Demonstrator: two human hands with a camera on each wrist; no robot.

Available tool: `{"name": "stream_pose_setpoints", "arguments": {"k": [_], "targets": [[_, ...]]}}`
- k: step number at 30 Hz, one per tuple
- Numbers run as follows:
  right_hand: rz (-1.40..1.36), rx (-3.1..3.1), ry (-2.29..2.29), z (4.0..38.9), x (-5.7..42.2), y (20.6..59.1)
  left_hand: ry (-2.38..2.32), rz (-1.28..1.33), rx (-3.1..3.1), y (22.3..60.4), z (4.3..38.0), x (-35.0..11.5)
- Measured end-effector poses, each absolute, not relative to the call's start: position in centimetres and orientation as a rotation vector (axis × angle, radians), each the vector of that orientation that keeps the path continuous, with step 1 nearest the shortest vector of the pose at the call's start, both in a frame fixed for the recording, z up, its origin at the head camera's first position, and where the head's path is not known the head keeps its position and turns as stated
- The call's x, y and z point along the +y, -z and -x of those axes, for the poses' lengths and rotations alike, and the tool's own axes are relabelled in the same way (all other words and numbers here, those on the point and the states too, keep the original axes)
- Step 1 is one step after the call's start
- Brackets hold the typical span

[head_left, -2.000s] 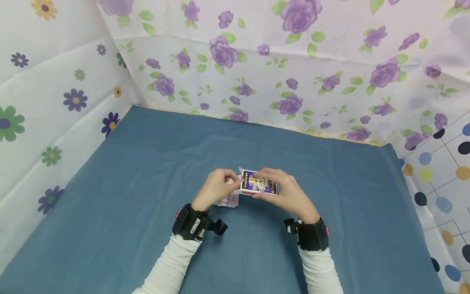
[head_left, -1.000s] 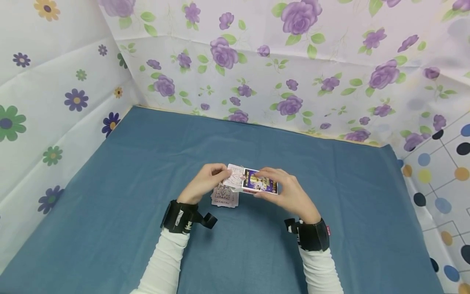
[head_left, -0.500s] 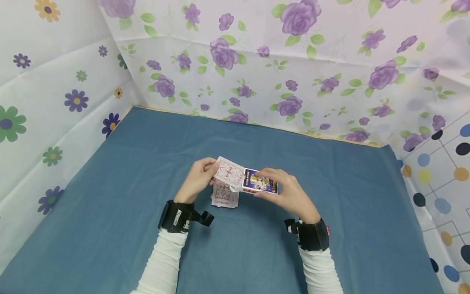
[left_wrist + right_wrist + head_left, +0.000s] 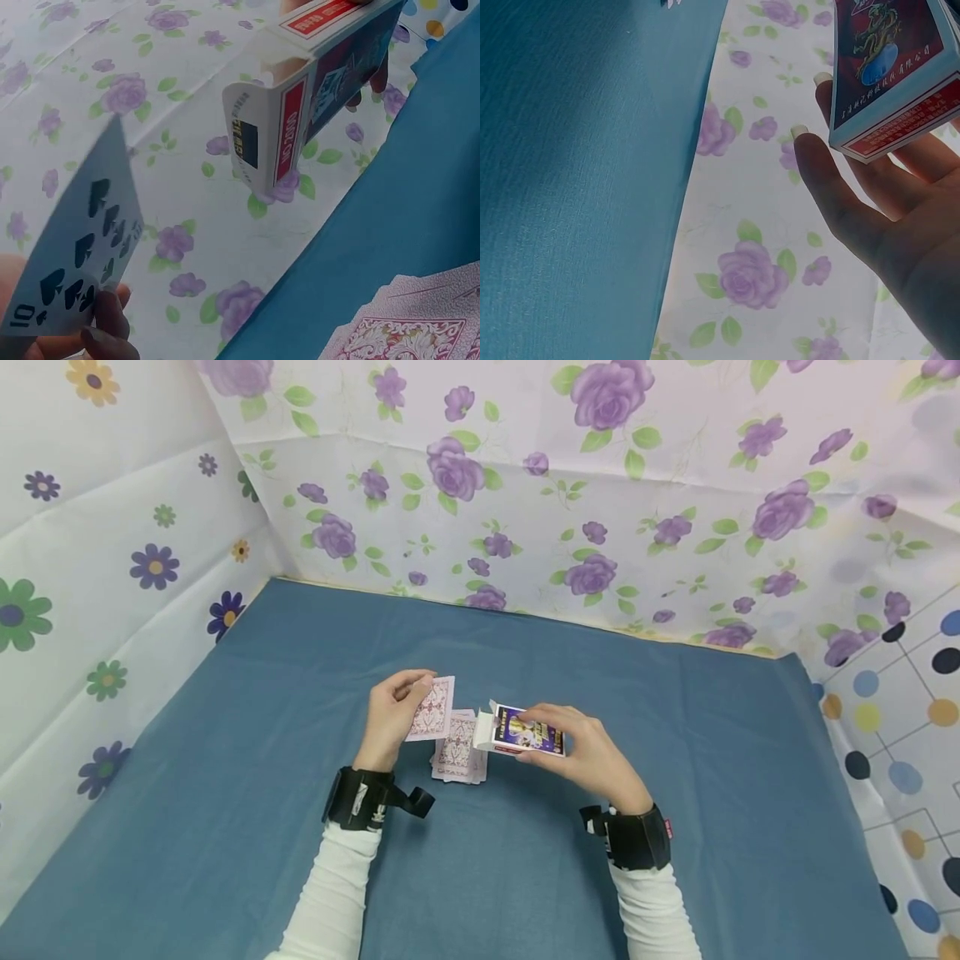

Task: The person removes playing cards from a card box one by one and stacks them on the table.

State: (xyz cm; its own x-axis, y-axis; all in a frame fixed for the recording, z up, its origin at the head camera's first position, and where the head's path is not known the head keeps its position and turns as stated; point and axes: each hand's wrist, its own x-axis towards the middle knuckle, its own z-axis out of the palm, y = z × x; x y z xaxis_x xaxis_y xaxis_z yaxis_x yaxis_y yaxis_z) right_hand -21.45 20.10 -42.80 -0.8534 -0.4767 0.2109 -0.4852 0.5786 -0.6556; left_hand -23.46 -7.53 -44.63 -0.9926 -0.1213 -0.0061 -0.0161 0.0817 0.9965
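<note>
My left hand pinches a playing card by its edge, its patterned red-and-white back showing in the head view. In the left wrist view the face of this playing card is a ten of spades. My right hand grips a card box with a purple and gold front, its flap open toward the left. The open end of the box also shows in the left wrist view. On the table between the hands lies a loose pile of playing cards, backs up.
A blue cloth covers the table. Behind it hangs a white sheet with purple flowers; other patterned sheets close off the left and right sides. Black straps with small cameras sit on both wrists.
My left hand has drawn the card out of the box, moved it left and turned it more upright. The right hand and the box stay nearly still; the pile is more exposed.
</note>
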Motion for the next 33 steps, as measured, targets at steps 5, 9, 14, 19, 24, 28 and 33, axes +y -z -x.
{"name": "stream_pose_setpoints", "arguments": {"k": [5,9,14,19,24,28,33], "targets": [[-0.844,-2.796,-1.173,21.4,20.1,42.9,1.973,-0.083,-2.400,45.1,23.5,-7.7],[-0.833,-2.803,-1.172,21.4,20.1,42.9,1.765,0.029,-2.666,45.5,23.5,-7.6],[-0.828,-2.806,-1.179,21.3,20.1,42.8,1.616,0.053,-2.870,46.1,23.5,-7.2],[-0.818,-2.815,-1.188,21.3,20.1,42.9,1.516,0.013,-2.905,47.2,23.7,-6.8],[-0.819,-2.825,-1.194,21.3,20.2,42.9,1.425,-0.072,-2.863,48.0,23.6,-6.4],[-0.825,-2.827,-1.192,21.3,20.2,42.9,1.353,-0.145,-2.842,48.3,23.6,-6.1],[-0.828,-2.831,-1.188,21.4,20.2,42.9,1.342,-0.155,-2.819,48.5,23.6,-6.0]]}}
